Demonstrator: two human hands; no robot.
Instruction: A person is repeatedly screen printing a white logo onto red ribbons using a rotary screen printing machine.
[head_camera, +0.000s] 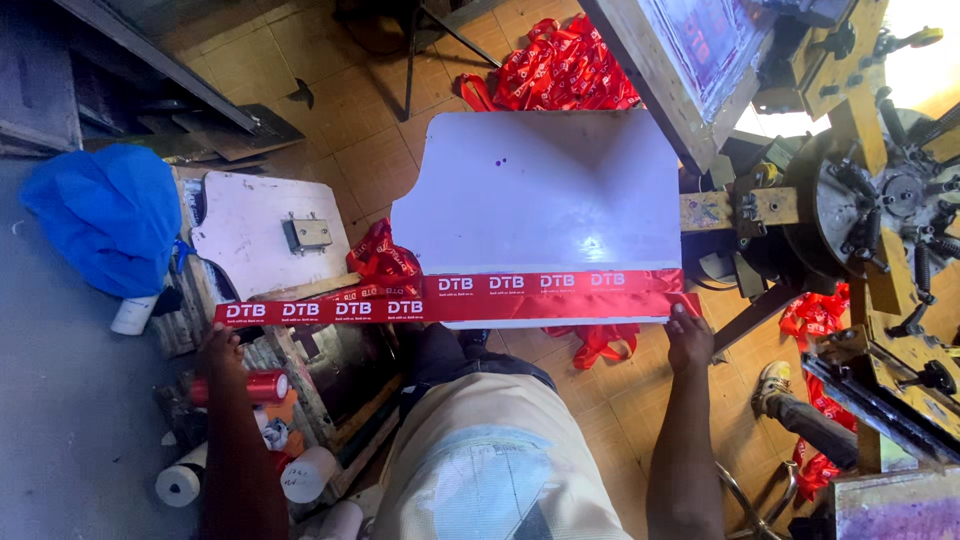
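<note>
A long red ribbon (450, 298) with white print is stretched flat along the near edge of a white printing board (540, 190). My left hand (222, 345) holds the ribbon's left end, out past the board. My right hand (688, 335) pinches its right end at the board's near right corner. Between my arms my light trousers (480, 460) show below the board.
A raised printing screen frame (680, 60) and a metal rotary press hub (890, 200) stand at the right. Piles of red ribbon (560, 65) lie on the tiled floor. At left are a second board (270, 235), a blue bag (105, 215), a red can (262, 385) and paper rolls (180, 485). Another person's foot (775, 385) is at right.
</note>
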